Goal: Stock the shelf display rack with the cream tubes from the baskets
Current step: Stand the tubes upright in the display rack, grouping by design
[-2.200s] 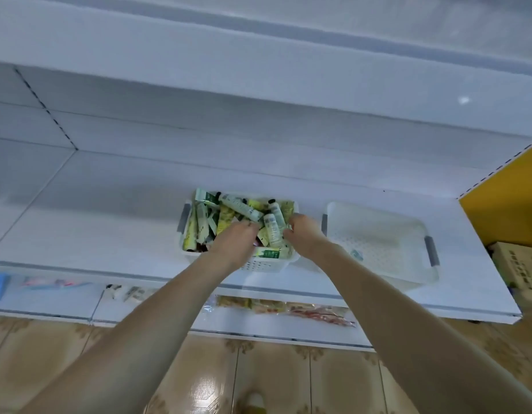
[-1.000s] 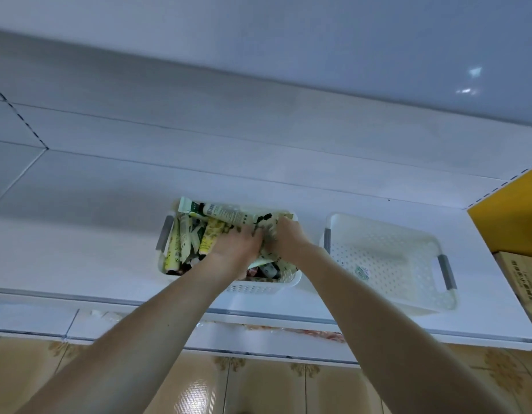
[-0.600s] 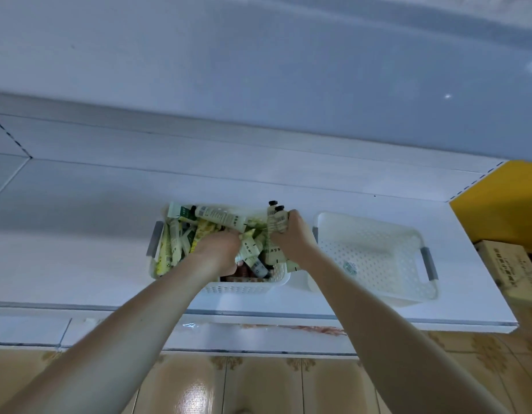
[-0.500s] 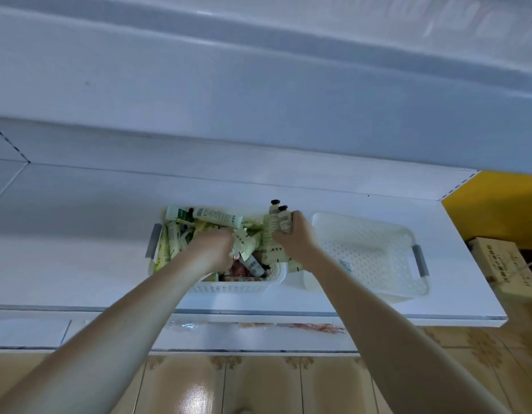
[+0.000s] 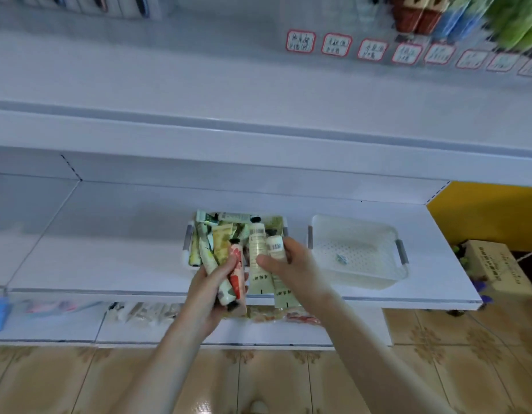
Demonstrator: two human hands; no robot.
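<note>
A white basket [image 5: 187, 243] full of mixed cream tubes [image 5: 221, 239] stands on the white shelf [image 5: 109, 258]. My left hand [image 5: 212, 297] grips a small bunch of tubes, one red-patterned [image 5: 236, 264] and a pale one [image 5: 209, 258], lifted in front of the basket. My right hand [image 5: 291, 265] holds two long cream-coloured tubes [image 5: 258, 258] upright, caps pointing away from me. Both hands are above the shelf's front edge.
A second white basket [image 5: 355, 251] with grey handles stands to the right, holding only one small item. An upper shelf [image 5: 258, 138] runs across above, with red-bordered price labels [image 5: 336, 44]. A cardboard box [image 5: 497, 265] sits on the floor at right. Packets lie on the lower shelf [image 5: 139, 312].
Both hands have come up out of the basket toward me, each now carrying tubes. The view has tilted up, showing the upper shelf and its labels.
</note>
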